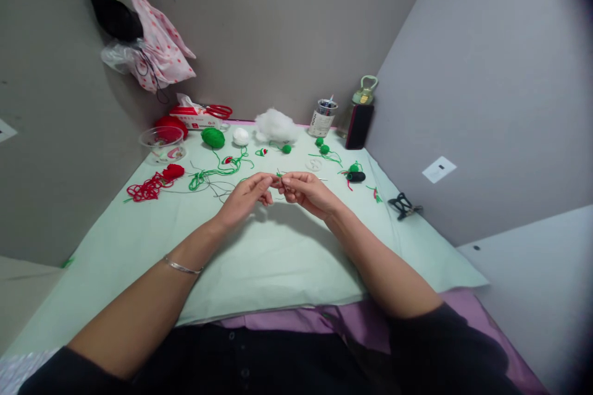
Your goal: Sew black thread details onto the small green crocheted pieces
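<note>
My left hand (250,194) and my right hand (306,191) meet above the middle of the table, fingertips pinched close together. Between them shows a small bit of green yarn (279,174), mostly hidden by the fingers. Whether a hook or needle is in my right hand cannot be made out. Just behind the hands lie a tangle of green yarn (199,180), a small red-and-green crocheted piece (228,160) and a second such piece (262,152). Small green balls, one of them (286,149) near the middle, rest farther back.
Red yarn (148,190) and a clear plastic tub (162,147) are at left. Along the back stand a green yarn ball (213,137), white stuffing (277,126), a can of pens (323,117) and a phone (360,126). Black-handled scissors (404,205) lie at right, beside the wall.
</note>
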Tool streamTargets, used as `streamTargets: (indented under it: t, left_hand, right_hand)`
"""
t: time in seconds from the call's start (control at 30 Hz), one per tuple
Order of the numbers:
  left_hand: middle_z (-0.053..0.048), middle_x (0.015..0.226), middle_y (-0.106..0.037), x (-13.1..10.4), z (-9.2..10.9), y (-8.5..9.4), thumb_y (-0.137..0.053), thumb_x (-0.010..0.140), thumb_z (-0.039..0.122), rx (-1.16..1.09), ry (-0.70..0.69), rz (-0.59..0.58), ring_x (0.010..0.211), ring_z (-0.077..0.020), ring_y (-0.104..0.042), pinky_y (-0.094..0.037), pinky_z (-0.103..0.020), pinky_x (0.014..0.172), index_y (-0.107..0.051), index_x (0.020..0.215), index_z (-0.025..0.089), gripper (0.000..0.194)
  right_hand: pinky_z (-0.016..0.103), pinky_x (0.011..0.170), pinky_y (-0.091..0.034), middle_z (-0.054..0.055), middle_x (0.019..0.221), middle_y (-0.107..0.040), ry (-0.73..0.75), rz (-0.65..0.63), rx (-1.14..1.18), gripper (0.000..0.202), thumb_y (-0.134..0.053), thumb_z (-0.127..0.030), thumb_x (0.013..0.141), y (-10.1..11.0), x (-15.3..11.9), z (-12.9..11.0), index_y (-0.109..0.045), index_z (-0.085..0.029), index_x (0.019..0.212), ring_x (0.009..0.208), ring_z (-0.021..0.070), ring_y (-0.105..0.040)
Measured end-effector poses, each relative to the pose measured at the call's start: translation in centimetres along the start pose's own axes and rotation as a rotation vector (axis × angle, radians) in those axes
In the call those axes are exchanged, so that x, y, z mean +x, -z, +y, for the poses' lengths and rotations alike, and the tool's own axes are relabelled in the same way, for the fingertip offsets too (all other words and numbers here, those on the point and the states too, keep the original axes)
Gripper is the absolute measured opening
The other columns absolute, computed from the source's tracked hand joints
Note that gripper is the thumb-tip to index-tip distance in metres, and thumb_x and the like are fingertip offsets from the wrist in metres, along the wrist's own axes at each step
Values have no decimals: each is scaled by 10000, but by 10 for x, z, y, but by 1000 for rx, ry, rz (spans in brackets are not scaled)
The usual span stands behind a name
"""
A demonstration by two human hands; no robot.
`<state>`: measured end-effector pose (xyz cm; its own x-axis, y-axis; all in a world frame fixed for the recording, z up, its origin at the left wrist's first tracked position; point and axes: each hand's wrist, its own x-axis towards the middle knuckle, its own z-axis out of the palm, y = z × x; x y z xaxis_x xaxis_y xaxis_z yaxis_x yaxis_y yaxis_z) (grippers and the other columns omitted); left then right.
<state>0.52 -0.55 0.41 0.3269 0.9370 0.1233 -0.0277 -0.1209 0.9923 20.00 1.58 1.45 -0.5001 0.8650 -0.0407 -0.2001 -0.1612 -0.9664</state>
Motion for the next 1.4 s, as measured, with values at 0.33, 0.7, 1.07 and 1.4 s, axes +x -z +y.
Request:
streamTargets:
  t: [0.33, 0.7, 1.07, 1.4]
  left_hand:
    - [-31, 878, -662, 3, 3, 5, -646, 862, 449, 44, -36, 106, 820, -160, -601, -465, -288, 792, -603, 837, 191, 263]
    - [-2, 870, -625, 2, 13, 8, -701, 835, 366, -266, 21, 90, 607, -72, -528, -433, -228, 594, -570, 887, 183, 231]
    - [-14, 756, -562, -2, 11, 9, -661, 887, 443, -216, 78, -155, 678, -109, -480, -427, -231, 662, -729, 852, 173, 281]
    - [-60, 944, -650, 2, 10, 5, -742, 840, 318, -670, 51, -46, 661, -66, -484, -473, -176, 646, -710, 808, 137, 187]
  right_hand:
    - [200, 566, -395, 7, 765, -671, 0, -1, 6, 266, -813, -385, 746, 1, 0, 1, -692, -150, 781, 561, 50, -473]
    - [205, 606, -435, 16, 752, -671, 15, 27, 21, 252, -831, -360, 730, -1, -3, -5, -701, -148, 772, 607, 64, -520]
    - [192, 594, -444, 7, 756, -645, 47, -16, 79, 236, -828, -347, 751, 0, -3, -5, -697, -151, 766, 614, 63, -511]
    - [231, 678, -550, 52, 1027, -732, 17, 38, 16, 271, -801, -405, 764, -1, -3, -2, -680, -186, 867, 828, 133, -678]
